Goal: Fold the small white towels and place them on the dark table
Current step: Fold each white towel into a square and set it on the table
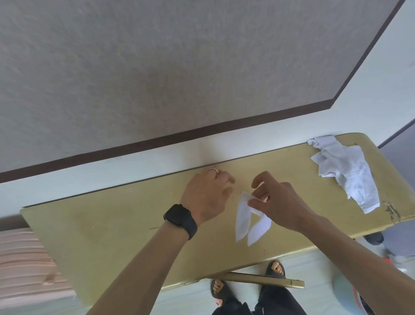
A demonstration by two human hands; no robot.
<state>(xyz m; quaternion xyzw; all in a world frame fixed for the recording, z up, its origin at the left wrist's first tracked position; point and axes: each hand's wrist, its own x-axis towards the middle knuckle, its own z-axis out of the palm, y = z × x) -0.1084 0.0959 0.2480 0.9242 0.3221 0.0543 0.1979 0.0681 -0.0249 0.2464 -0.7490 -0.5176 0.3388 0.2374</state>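
Note:
A small white towel (247, 223) hangs just above the yellow-olive table (112, 231), folded over so two pointed ends droop toward the front. My right hand (278, 202) pinches its upper edge between thumb and fingers. My left hand (208, 195) hovers just left of the towel with loosely curled fingers and holds nothing; a dark watch sits on that wrist. A crumpled heap of white towels (345, 170) lies at the table's right end.
The table stands against a white wall with a dark trim strip. A pink ribbed object (15, 264) sits beside its left end. A loose gold bar (264, 279) lies on the floor by my sandalled feet. The table's front right corner is chipped.

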